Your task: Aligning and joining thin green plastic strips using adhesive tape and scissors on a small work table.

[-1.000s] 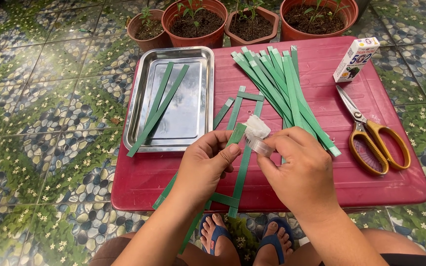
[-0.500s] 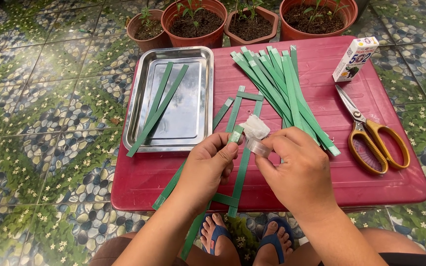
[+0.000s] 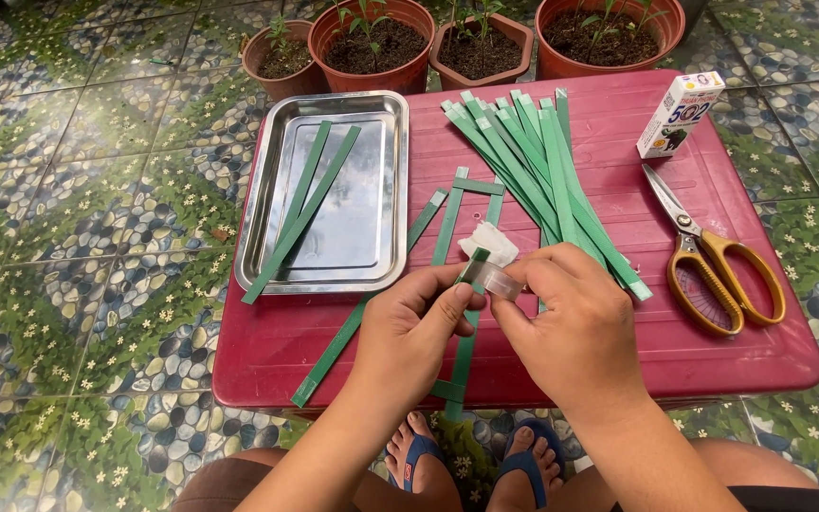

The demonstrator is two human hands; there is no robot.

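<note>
In the head view, a low red table (image 3: 618, 322) is being seen on a floor (image 3: 97, 190) tiled with pebble and flower patterns. Near its front edge, a green strip (image 3: 466, 284) is being pinched by the left hand (image 3: 409, 327), while a small clear roll of tape (image 3: 501, 280) is being gripped by the right hand (image 3: 575, 332). Toward the left edge a steel tray (image 3: 372, 256) is being occupied by two strips; scissors (image 3: 713, 256) are lying by the right edge, potted plants (image 3: 372, 43) beyond the far edge.

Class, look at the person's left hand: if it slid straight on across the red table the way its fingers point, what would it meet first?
The left hand points up and right. It would probably first meet the white crumpled scrap, then the bundle of green strips. Depth is hard to judge.
</note>
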